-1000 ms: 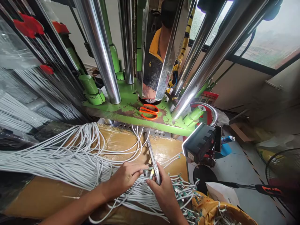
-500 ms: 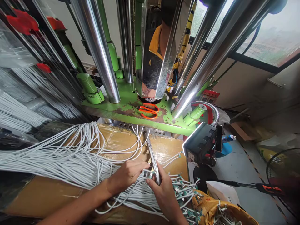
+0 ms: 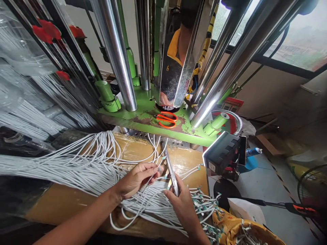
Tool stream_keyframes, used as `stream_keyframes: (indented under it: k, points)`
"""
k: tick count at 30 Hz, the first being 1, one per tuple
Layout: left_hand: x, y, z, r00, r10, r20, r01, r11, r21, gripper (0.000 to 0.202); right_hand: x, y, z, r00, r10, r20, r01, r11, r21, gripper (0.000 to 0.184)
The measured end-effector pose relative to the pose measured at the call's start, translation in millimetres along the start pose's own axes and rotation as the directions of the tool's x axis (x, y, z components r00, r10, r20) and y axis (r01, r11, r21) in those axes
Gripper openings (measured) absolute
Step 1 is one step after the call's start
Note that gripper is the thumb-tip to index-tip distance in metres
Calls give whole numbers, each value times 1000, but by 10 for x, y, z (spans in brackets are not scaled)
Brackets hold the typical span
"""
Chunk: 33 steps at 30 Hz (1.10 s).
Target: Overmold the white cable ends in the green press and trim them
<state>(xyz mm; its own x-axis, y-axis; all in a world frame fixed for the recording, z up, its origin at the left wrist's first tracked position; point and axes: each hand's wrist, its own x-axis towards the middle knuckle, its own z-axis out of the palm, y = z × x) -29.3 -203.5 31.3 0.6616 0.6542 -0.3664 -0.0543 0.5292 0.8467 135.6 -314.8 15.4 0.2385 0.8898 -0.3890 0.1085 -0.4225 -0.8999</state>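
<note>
My left hand (image 3: 140,178) is closed, its thumb and fingertips pinching a white cable close to a small greyish end piece (image 3: 160,169). A narrow metal bar (image 3: 170,168) slants away from me, its near end gripped by my right hand (image 3: 182,200). Along the bar's left edge sit several small cable connectors (image 3: 165,176), with white cables (image 3: 153,153) running off to the left. My left fingertips are beside the bar, apart from it. Under both hands lies a thick bundle of white cables (image 3: 97,173).
Behind the bar stands a green press plate (image 3: 143,117) with orange-handled scissors (image 3: 167,119) on it. A lit work lamp (image 3: 221,153) is at the right. An orange bag (image 3: 224,223) with cable ends sits at lower right. Brown sheeting (image 3: 66,200) covers the table.
My left hand has drawn back from the bar and turned, now with a cable end in its fingertips. The right hand keeps its grip on the bar. The whole view has shifted slightly.
</note>
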Motion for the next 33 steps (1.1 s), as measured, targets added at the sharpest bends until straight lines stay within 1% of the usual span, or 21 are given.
stream_keyframes:
  k: [2,4,5,7,9,12,14,17,22,23,25,27,29,31,32,33]
  points:
    - [22,2,-8,999,15,-35,-10,993,119,29,-1,-5,-8,1000,3,3,-3,1000,10,68]
    - [59,-9,4,992,113,-55,-89,941,326,24,-2,-9,-12,1000,0,5,0,1000,18,68]
    - [79,-18,12,983,175,-50,-135,887,441,21,-4,-11,-12,1000,-2,4,2,1000,19,67]
    - [118,-34,16,959,284,-9,-213,737,642,19,-6,-14,-9,1000,-2,3,2,1000,17,66]
    - [155,-51,-3,932,355,68,-277,581,765,21,-8,-18,-3,1000,5,4,-6,1000,18,66]
    - [210,-86,-69,877,434,204,-392,401,828,22,-5,-22,6,1000,18,6,-18,999,34,68]
    - [244,-117,-113,839,474,267,-447,323,834,25,1,-19,8,1000,25,5,-25,999,41,70]
    - [276,-161,-151,789,526,318,-500,248,830,27,11,-8,1,1000,27,4,-27,999,35,72]
    - [286,-216,-183,722,572,389,-557,148,817,27,13,9,-19,1000,12,24,-13,1000,28,71]
    - [291,-228,-194,715,577,395,-559,134,818,27,12,11,-16,1000,12,27,-13,1000,26,71]
    - [310,-253,-218,718,578,389,-551,128,825,28,12,9,-1,1000,4,29,-5,1000,10,70]
    - [327,-268,-226,734,573,364,-532,152,833,28,13,-3,13,1000,-15,23,16,999,-31,68]
    - [328,-260,-197,767,558,317,-492,194,848,27,12,-24,0,999,-34,18,35,997,-71,67]
    - [301,-217,-119,806,549,222,-417,262,870,22,-3,-39,-62,998,-49,27,52,995,-87,64]
    - [279,-182,-65,823,550,141,-366,325,872,19,-18,-37,-112,998,-47,30,49,995,-91,62]
    - [255,-136,-6,837,546,48,-317,411,855,18,-38,-27,-170,999,-40,28,43,994,-100,61]
